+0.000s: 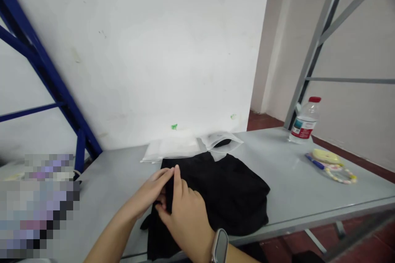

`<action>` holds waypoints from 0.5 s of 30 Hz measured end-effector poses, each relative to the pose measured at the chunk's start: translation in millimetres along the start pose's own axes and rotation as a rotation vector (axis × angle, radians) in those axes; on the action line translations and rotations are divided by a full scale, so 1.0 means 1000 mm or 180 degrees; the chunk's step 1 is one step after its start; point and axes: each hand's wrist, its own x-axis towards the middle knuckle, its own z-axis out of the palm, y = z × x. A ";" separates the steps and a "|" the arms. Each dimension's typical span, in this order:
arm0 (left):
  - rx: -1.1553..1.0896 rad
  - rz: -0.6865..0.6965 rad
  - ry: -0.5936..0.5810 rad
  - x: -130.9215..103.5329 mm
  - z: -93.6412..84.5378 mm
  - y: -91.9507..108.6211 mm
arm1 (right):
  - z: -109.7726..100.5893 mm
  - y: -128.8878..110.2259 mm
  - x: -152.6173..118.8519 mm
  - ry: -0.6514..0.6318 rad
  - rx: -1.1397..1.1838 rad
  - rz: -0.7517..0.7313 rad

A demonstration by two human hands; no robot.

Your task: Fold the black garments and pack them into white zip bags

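A black cloth garment point(234, 197) lies spread on the grey table, its lower left part reaching over the front edge. My left hand point(156, 189) is closed at the garment's left side, with cloth between its thumb and curled fingers. Close against it, my right hand point(189, 211) grips the same part of the cloth; its index finger points up and meets the tip of the left hand. The fingers partly hide the pinched cloth. A watch point(220, 245) is on my right wrist.
Behind the garment lie a stack of clear plastic bags point(173, 148) and an opened frosted bag point(236, 143) with something black inside. A water bottle point(304, 123), a yellow case point(326, 156) and a beaded loop point(341, 180) are on the right. Blue frame bars point(58, 78) rise at left.
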 end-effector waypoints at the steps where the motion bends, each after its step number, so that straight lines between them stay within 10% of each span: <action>1: -0.0238 0.0053 -0.0031 -0.004 0.002 0.001 | -0.003 0.003 0.002 0.0023 0.0145 0.0067; 9: -0.0303 0.0518 0.0485 -0.020 -0.005 -0.027 | -0.029 0.070 0.001 0.0782 0.0163 0.0785; 15: -0.0536 0.0368 0.0631 -0.028 0.000 -0.043 | -0.015 0.062 -0.001 0.0700 -0.0631 0.0337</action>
